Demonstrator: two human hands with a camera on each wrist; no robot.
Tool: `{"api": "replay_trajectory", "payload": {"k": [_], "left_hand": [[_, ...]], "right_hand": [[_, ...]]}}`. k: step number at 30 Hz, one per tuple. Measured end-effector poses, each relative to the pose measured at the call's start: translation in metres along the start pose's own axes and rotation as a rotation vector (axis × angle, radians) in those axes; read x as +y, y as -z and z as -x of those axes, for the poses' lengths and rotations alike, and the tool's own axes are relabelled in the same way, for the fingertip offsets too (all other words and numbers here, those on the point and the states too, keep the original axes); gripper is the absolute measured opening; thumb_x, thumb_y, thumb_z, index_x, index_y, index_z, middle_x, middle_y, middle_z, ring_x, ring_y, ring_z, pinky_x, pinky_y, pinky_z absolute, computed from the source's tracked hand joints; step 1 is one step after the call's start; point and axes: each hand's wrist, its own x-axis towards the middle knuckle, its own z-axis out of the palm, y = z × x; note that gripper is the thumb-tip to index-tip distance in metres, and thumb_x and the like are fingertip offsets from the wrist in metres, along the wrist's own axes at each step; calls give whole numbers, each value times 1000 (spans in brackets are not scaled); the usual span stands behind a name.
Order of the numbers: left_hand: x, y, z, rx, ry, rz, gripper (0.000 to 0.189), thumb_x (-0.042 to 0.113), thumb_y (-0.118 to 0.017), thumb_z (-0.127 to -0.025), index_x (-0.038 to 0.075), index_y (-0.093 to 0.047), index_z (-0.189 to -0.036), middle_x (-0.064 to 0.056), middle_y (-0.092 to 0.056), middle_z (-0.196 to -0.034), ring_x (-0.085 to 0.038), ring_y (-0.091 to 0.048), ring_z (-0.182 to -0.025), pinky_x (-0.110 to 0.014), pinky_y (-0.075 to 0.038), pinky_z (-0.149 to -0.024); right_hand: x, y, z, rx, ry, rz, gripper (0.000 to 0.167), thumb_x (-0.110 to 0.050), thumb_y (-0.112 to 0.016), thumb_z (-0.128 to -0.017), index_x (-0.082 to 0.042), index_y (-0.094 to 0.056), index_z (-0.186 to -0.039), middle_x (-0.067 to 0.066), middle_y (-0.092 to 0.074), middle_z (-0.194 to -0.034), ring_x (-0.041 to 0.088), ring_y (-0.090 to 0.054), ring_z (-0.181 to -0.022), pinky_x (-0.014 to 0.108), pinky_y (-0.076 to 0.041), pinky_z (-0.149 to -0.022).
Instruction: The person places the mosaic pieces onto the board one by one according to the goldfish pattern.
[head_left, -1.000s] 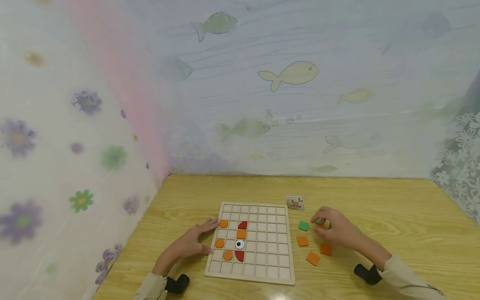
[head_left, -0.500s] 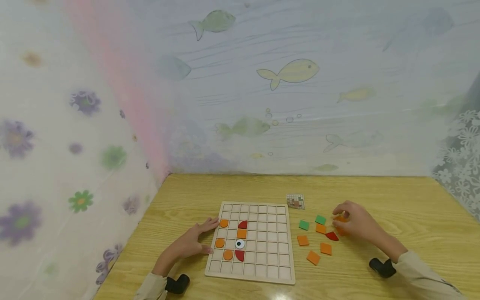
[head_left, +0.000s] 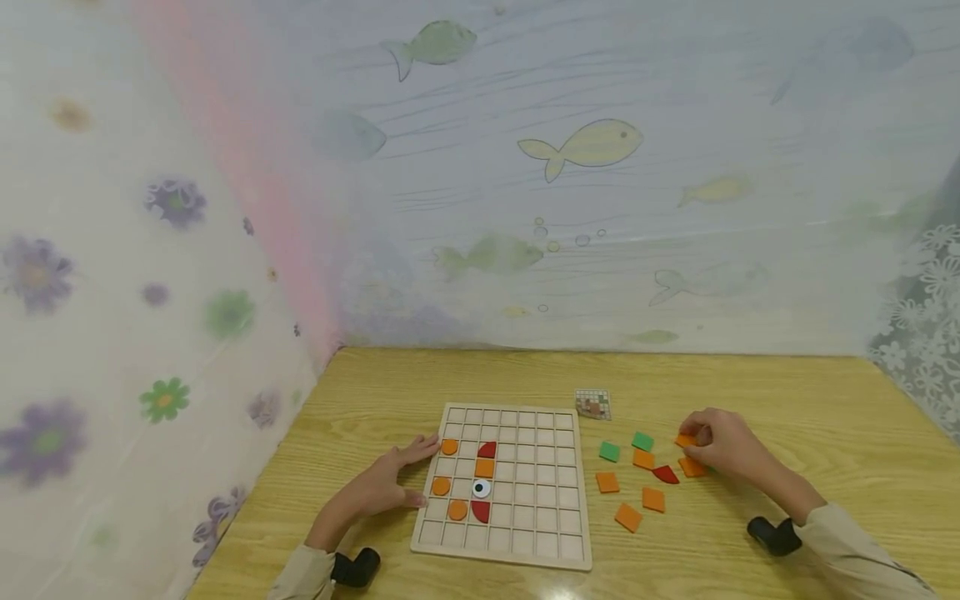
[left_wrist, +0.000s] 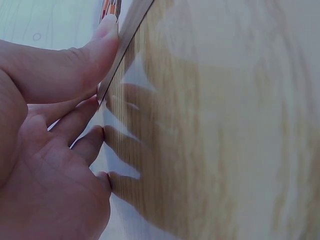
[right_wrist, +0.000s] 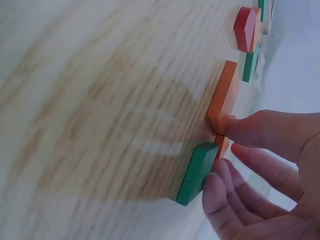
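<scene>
On the table, my left hand rests at the left side of the wooden grid board, its fingers and thumb extended and touching the edge. Orange discs, red quarter pieces, an orange square and a round eye piece lie in the board's cells. To the right, my right hand pinches an orange square tile between thumb and index finger. Another orange tile lies against the thumb in the right wrist view. A green tile touches the other fingers there.
Between board and right hand lie green tiles, several orange squares and a red quarter piece. A small printed grid card sits behind them. Patterned curtains hang behind the table and to the left.
My right hand has moved right, off the green and orange tiles near the board, to the orange tiles farther right. The left hand stays at the board's edge.
</scene>
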Motion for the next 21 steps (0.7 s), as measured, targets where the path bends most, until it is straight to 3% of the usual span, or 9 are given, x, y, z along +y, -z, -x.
{"api": "replay_trajectory", "payload": {"k": [5, 15, 21], "left_hand": [[-1, 0, 1, -2, -4, 7, 81, 15, -74, -80, 8, -32, -148, -10, -22, -155, -33, -12, -142, -61, 0, -110], [1, 1, 0, 1, -6, -20, 81, 12, -74, -78, 7, -33, -148, -11, -23, -154, -34, -14, -142, -61, -2, -110], [2, 2, 0, -2, -2, -1, 81, 13, -74, -78, 6, -33, -147, -12, -23, -154, -35, -13, -142, -61, -1, -110]], "right_hand": [[-1, 0, 0, 11, 39, -13, 14, 3, -72, -75, 0, -69, -89, 8, -65, -86, 13, -57, -67, 25, -49, -55], [-8, -1, -3, 13, 9, 7, 14, 4, -68, -73, 1, -70, -86, 3, -63, -77, 9, -51, -62, 24, -46, -52], [-17, 0, -4, 52, 39, -20, 15, 5, -68, -74, -1, -71, -87, 5, -66, -83, 11, -55, -65, 24, -47, -53]]}}
